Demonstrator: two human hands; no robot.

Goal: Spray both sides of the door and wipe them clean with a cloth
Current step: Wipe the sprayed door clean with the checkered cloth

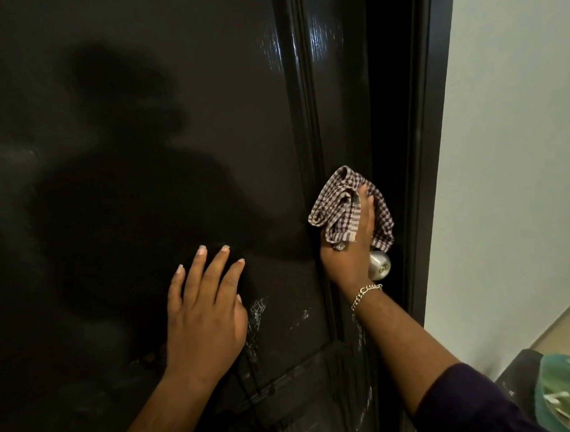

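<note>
Dark glossy door fills view; wet streaks low. Left hand flat on panel, fingers spread. Right hand presses checked cloth above silver knob. Pale wall right.

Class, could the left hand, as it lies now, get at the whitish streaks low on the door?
Probably yes. The left hand lies flat and open on the door, holding nothing, and the whitish streaks sit just beside its thumb with nothing between them.
</note>
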